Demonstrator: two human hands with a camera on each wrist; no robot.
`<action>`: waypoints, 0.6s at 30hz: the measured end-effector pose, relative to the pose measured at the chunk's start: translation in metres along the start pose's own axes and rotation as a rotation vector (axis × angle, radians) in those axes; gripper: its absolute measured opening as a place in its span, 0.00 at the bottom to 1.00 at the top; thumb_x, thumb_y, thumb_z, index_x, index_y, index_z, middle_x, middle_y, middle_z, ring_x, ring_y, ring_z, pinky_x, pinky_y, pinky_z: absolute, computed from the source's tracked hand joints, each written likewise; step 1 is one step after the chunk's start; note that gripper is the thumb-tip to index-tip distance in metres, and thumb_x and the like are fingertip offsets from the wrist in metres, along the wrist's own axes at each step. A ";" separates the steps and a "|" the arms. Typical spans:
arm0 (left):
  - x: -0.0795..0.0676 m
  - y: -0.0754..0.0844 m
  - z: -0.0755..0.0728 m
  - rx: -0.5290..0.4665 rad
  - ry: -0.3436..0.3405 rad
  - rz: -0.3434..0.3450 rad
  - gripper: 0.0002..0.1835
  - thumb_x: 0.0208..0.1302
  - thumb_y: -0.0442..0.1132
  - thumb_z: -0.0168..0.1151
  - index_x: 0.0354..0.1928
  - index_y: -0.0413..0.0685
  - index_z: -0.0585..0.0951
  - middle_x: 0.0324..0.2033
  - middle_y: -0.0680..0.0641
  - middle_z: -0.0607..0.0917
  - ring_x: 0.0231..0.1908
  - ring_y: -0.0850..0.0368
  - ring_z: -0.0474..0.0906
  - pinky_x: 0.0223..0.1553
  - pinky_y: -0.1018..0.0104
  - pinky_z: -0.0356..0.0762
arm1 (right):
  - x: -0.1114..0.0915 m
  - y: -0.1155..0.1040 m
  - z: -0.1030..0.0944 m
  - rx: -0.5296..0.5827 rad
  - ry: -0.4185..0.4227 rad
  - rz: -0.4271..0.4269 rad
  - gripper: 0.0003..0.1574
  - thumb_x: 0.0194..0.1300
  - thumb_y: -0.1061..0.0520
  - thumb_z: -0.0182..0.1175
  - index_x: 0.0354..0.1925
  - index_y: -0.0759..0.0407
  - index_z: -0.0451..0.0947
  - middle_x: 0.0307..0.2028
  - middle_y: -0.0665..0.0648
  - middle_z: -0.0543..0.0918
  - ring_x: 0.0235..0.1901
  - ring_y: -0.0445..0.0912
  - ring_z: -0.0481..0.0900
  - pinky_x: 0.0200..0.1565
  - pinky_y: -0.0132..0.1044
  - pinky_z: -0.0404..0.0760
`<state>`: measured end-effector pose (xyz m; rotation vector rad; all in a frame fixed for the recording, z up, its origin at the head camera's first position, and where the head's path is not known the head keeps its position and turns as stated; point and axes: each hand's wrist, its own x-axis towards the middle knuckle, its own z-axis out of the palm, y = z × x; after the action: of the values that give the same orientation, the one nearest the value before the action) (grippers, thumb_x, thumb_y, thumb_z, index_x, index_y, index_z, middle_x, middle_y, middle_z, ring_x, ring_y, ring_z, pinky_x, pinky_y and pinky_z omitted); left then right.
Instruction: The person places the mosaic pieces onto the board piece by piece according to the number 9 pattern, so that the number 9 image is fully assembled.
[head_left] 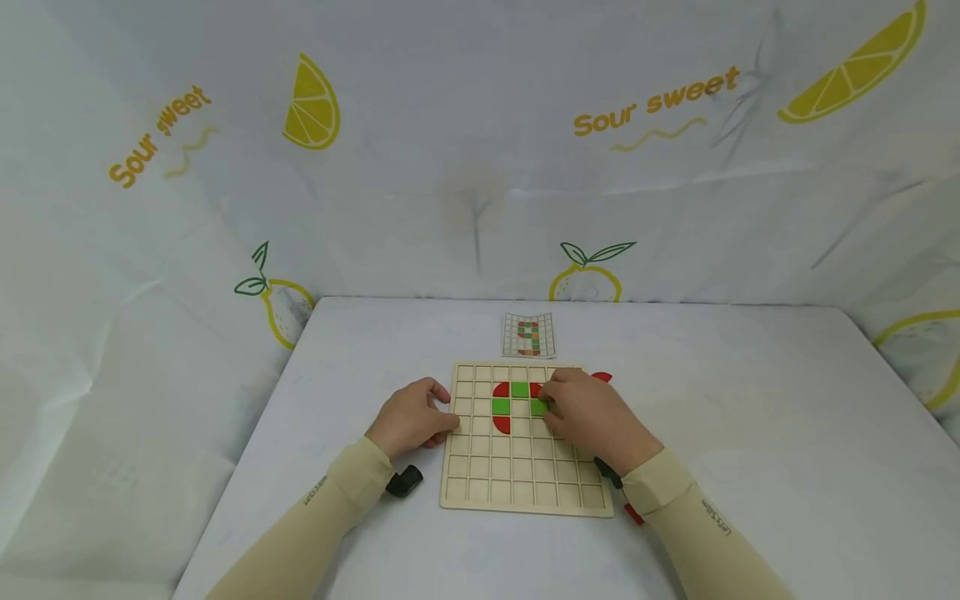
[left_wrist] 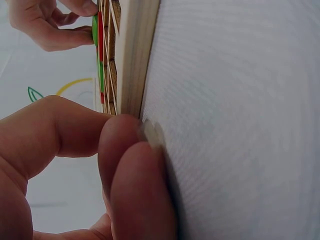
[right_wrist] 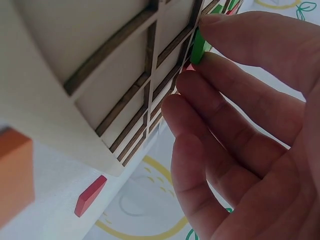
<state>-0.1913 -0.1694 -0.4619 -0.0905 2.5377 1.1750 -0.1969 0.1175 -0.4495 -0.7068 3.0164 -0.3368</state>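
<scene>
In the head view, a pale wooden grid board (head_left: 521,467) lies on the white table. My left hand (head_left: 411,412) holds its left edge, the thumb at the rim; in the left wrist view the curled fingers (left_wrist: 142,190) meet the board's side close to the table. Over the board's right half, my right hand (head_left: 588,412) pinches a green square tile (right_wrist: 198,46) between thumb and forefinger. The board bears red quarter-round tiles (head_left: 502,425) and green square tiles (head_left: 520,390). Part of the tile pattern is hidden by the right hand.
Behind the board lies a pattern card (head_left: 528,336). A red piece (head_left: 602,377) is beyond the right hand, and another red piece (head_left: 633,514) sits near the right sleeve. By the left wrist is a black object (head_left: 406,481). An orange piece (right_wrist: 15,175) shows in the right wrist view.
</scene>
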 end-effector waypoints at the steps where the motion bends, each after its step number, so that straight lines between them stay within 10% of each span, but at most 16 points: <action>1: 0.000 0.000 0.000 0.000 0.001 0.001 0.18 0.62 0.42 0.73 0.51 0.48 0.80 0.25 0.48 0.87 0.22 0.56 0.80 0.29 0.65 0.77 | 0.000 0.000 0.000 0.000 0.002 -0.002 0.09 0.67 0.57 0.72 0.45 0.57 0.90 0.41 0.50 0.84 0.41 0.44 0.79 0.44 0.38 0.85; 18: 0.000 0.001 0.000 0.003 0.002 -0.006 0.18 0.61 0.42 0.73 0.51 0.49 0.80 0.25 0.48 0.87 0.22 0.56 0.81 0.30 0.65 0.78 | -0.002 0.003 -0.001 -0.012 0.025 -0.034 0.10 0.67 0.58 0.70 0.46 0.58 0.90 0.42 0.51 0.86 0.44 0.46 0.81 0.45 0.41 0.87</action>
<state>-0.1912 -0.1684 -0.4610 -0.0984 2.5390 1.1689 -0.1962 0.1215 -0.4489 -0.7616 3.0354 -0.3314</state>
